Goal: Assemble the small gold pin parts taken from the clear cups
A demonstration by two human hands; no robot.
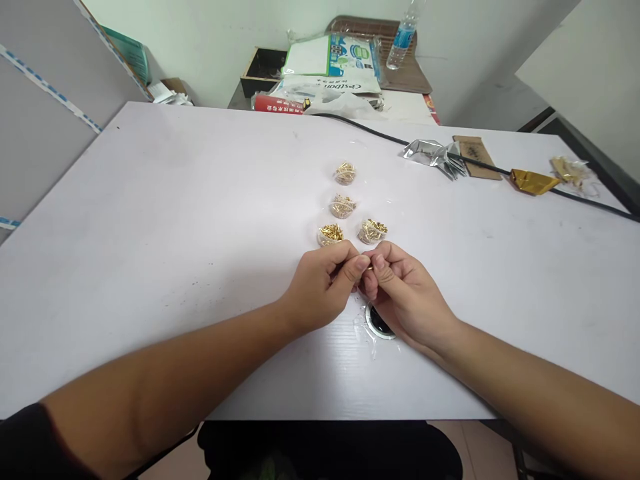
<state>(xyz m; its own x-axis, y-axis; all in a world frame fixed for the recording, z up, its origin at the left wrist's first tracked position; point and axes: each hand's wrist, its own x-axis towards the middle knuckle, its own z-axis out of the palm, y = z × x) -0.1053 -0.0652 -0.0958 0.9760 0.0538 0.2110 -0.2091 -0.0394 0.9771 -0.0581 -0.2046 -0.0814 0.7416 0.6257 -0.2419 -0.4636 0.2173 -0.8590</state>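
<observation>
1. Gold-coloured small piece (370, 268) sits between both hands, nearer than the cups of gold bits (373, 232).
2. Left hand (323, 283): thumb and finger pinched closed on it.
3. Right hand (407, 287): likewise pinched, partly covering the black disc (381, 323).

pins (373, 231) in four containers (343, 215) on table (150, 213), beyond left hand (317, 287) and right hand (413, 297), disc (379, 321) partly beneath right hand, cable (373, 131) at back right

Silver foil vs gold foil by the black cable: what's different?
Shape: the silver foil is crumpled, with ragged strips at its right end; the gold foil is more compact.
Span: the silver foil looks wider in view than the gold foil.
Place: silver foil left, gold foil right.
Shared: both look shiny and lie along the black cable.
</observation>
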